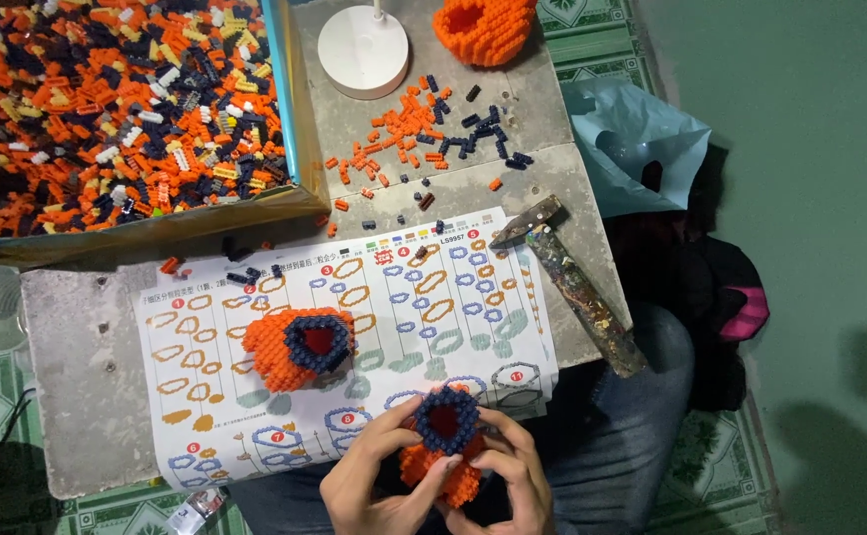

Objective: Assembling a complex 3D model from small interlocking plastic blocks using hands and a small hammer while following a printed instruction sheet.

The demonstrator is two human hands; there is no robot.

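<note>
Both hands grip one orange small-brick plastic assembly with dark blue ring top (445, 436), low centre, over the lap. Left hand (374, 476) wraps the left flank; right hand (513, 471) the right, fingertips (481, 428) pinching the ring rim. Judged light, rigid, but press-fit — prob. fragile under squeeze; best held by the orange body below the grip, not the ring. Similar orange-and-blue assembly (300, 345) lies up-left of the grip on printed instruction sheet (453, 297); hammer (572, 282) up-right.
</note>
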